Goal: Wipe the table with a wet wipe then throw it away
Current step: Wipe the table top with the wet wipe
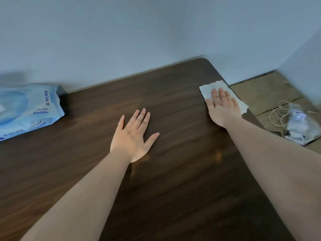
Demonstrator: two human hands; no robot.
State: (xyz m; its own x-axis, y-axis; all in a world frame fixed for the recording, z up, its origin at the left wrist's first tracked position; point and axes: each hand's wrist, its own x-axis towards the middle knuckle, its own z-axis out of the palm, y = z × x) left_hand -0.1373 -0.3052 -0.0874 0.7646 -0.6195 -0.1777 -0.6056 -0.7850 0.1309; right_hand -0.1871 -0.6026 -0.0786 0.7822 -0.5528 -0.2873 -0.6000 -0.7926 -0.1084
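A: Nearest, lower frame: two bare forearms reach up over the table (pixel 173 188). Dark brown top, wood grain in long streaks, smooth with a faint sheen, far corner rounded.

B: Hands?

A: Left hand (pixel 132 138), centre frame, lies flat on the wood, palm down, fingers spread, gripping nothing. Right hand (pixel 221 107), right of centre and further up, is pressed flat on the wet wipe (pixel 208 89), fingers straight and close together, not curled around it.

B: The wipe itself?

A: White, thin, crinkled, roughly rectangular with ragged edges. It sits at the table's right edge near the far corner, one end hanging slightly past the edge.

B: Surroundings?

A: Left edge of frame: wipes pack (pixel 29 108), soft pale blue plastic, printed, lying on the table by the wall (pixel 139 32). Right of frame, below table level: pale plank floor (pixel 264 91) with a looped cream cord (pixel 279 115) beside a crumpled clear bag (pixel 302 126); blurred. Wall behind is plain and matte.
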